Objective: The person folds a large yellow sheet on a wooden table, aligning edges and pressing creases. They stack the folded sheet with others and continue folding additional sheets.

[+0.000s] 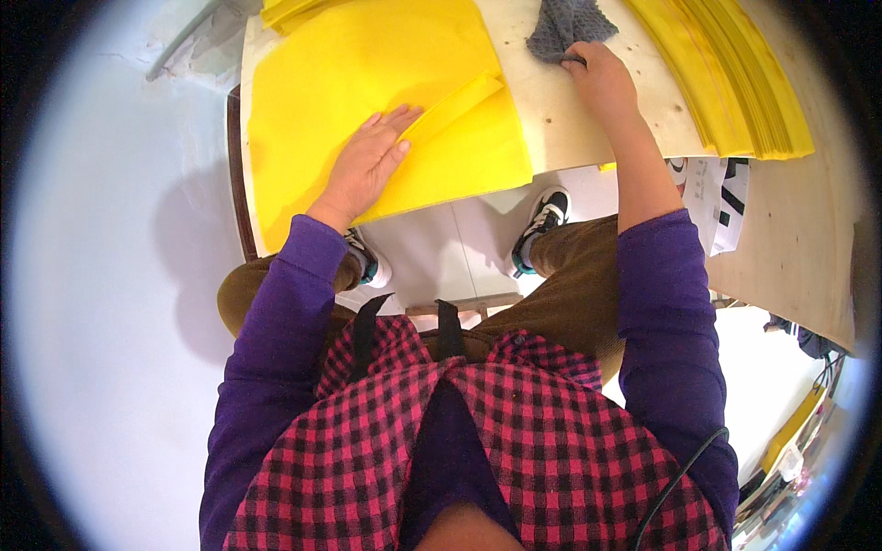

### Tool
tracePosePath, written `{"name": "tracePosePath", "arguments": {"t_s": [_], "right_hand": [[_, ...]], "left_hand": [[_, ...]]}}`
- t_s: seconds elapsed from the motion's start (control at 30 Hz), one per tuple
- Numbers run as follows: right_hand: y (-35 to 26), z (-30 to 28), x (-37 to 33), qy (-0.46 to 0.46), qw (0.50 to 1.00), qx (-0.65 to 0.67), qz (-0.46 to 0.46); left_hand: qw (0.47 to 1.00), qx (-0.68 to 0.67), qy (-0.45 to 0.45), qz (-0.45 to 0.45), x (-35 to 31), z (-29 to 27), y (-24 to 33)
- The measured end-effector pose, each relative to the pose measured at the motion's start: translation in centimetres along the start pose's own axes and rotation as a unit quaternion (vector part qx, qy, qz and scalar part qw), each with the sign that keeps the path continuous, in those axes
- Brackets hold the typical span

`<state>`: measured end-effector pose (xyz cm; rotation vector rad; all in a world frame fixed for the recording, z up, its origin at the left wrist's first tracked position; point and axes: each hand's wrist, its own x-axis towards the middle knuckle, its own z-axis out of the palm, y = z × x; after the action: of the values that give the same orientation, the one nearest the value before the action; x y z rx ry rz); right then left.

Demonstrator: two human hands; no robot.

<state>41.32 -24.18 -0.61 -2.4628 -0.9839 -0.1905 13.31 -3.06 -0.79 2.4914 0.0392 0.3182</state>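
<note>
A large sheet of yellow fabric lies spread over the left part of the wooden table and reaches its near edge. My left hand rests flat on this fabric, fingers stretched out, beside a narrow folded strip of the same yellow. Farther right, my right hand pinches the near corner of a dark grey textured cloth, which lies crumpled on the bare wood. The cloth's far end is cut off by the picture's upper edge.
At the right of the wooden table lies a thick stack of folded yellow fabric. Below its near edge hangs a white printed bag or sheet. More yellow fabric sits at the far left. A pale wall rises on the left.
</note>
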Motion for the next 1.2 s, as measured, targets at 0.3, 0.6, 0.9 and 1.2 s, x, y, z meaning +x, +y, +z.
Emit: {"name": "tracePosePath", "arguments": {"t_s": [0.3,0.6,0.9,1.2], "right_hand": [[-2.2,-2.5,-1.7,0.002,1.000,0.013,0.009],[-4.3,-1.2,-4.4,-0.237,0.915,0.267,-0.189],[-5.1,-1.0,-4.1,-0.280,0.924,0.219,-0.141],[-5.1,-1.1,-4.3,-0.277,0.921,0.190,-0.198]], "left_hand": [[1.000,0.004,0.015,0.003,-0.1,0.3,-0.3],[1.000,0.003,0.013,-0.002,-0.1,0.3,-0.3],[1.000,-0.001,0.006,-0.008,0.1,0.1,-0.1],[1.000,-0.002,0.000,-0.006,0.1,0.1,-0.2]]}}
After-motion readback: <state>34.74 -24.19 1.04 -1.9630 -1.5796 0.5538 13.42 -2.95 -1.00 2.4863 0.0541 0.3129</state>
